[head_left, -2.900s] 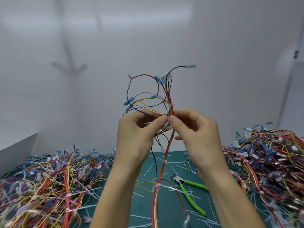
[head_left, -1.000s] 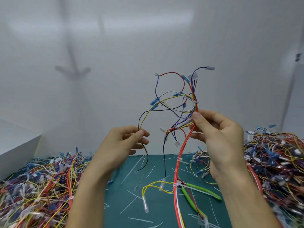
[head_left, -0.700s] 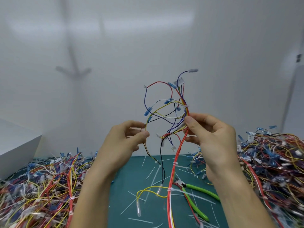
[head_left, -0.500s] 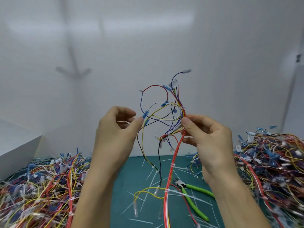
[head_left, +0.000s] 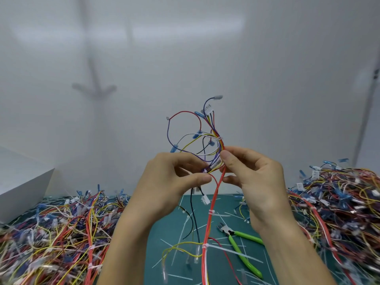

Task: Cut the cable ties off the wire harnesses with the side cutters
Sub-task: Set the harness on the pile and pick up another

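Wire harness (head_left: 207, 153) up mid-air over table (head_left: 170, 233) centre, pinched in left grip (head_left: 172, 182) at a branch & in right grip (head_left: 253, 175) on red trunk; ends fanned upward, cable tie (head_left: 219, 138) on near top. Side cutters (head_left: 238, 250) flat just right of trunk. Hemmed L & R by wire piles (head_left: 57, 233); open room only mid strip.

1. A dark green cutting mat (head_left: 170, 233) covers the work surface, with bare green showing in its middle.
2. A white box (head_left: 22, 182) stands at the mat's far left edge, one corner turned toward the camera.
3. A plain white wall (head_left: 267, 68) rises behind the mat's far edge.
4. A blurred grey arrow-shaped shadow (head_left: 94, 89) lies on the wall's left part.
5. A thin grey upright strip (head_left: 368, 120) runs down the wall at far right; what it is cannot be told.
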